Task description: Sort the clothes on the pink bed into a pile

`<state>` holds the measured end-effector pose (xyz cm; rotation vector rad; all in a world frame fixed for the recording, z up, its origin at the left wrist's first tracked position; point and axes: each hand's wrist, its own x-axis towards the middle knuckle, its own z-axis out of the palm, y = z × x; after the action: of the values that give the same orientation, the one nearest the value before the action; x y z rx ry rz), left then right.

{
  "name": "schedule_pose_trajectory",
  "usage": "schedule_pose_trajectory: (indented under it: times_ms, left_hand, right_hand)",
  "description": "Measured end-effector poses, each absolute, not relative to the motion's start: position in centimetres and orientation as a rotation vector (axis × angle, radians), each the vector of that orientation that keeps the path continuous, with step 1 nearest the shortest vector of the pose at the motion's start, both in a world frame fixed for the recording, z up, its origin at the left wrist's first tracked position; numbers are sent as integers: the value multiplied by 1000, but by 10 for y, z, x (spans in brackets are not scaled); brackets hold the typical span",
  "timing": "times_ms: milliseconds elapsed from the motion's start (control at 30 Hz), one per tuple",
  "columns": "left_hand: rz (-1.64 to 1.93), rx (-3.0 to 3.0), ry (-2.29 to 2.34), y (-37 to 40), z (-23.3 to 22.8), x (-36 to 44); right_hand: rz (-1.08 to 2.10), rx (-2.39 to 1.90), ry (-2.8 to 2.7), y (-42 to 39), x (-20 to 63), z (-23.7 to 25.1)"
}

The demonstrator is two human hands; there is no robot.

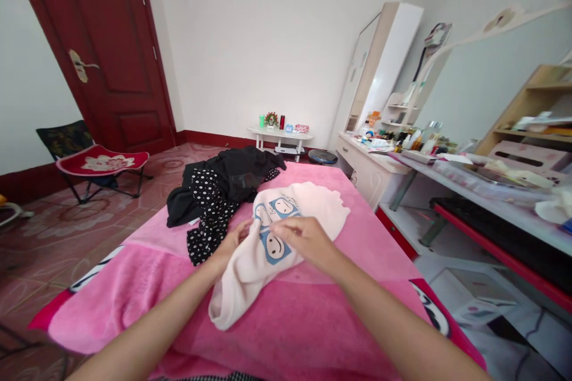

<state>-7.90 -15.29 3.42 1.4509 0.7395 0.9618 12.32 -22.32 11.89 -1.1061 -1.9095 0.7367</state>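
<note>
A white shirt (313, 202) with blue cartoon-face prints and a ruffled edge lies on the pink blanket (286, 321). My left hand (235, 241) grips its left edge, the fingertips partly hidden by the cloth. Over the printed part, my right hand (306, 238) has its thumb and fingers pinched together on the fabric. One end of the shirt trails toward me in loose folds. Just beyond my left hand lie a heap of black clothing (241, 169) and a black cloth with white dots (208, 208).
A folding chair with a red seat (102, 161) stands at the left by the dark red door (96, 30). Ahead, a low white table (281, 133) holds small items. Cluttered dressing tables (379, 158) line the right side, with a dark bench (500, 244) below.
</note>
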Motion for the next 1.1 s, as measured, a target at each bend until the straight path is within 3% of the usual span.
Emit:
schedule_pose_trajectory:
  times_ms: [167,300,400,533,633,700,900,1000,1100]
  left_hand:
    - [497,2250,580,-224,45,-42]
    - [286,2652,666,-253,41,-20]
    - [383,2575,620,-252,40,-23]
    - [806,2411,846,-237,37,-41]
    - [1051,2282,1234,-222,30,-54]
    - [996,2207,1335,-215,24,-59]
    - [845,2151,1156,-210,18,-55]
    - [857,2257,1108,-193,47,-59]
    - [1081,2369,1156,-167,110,-73]
  right_hand:
    - [246,-1663,-1593,-128,188,106]
    - [296,-1866,-1562,-94,214,76]
    - [395,-2002,-1547,-91,218,49]
    - [415,-1974,-1434,-96,214,29]
    - [410,-1822,-1282,-111,217,36]
    - [384,-1723,-1162,-131,229,48]
    - [427,-1063,-543,-235,300,66]
    - [583,-1093,-369,-282,324,57]
    - [659,-1207,-481,-304,322,64]
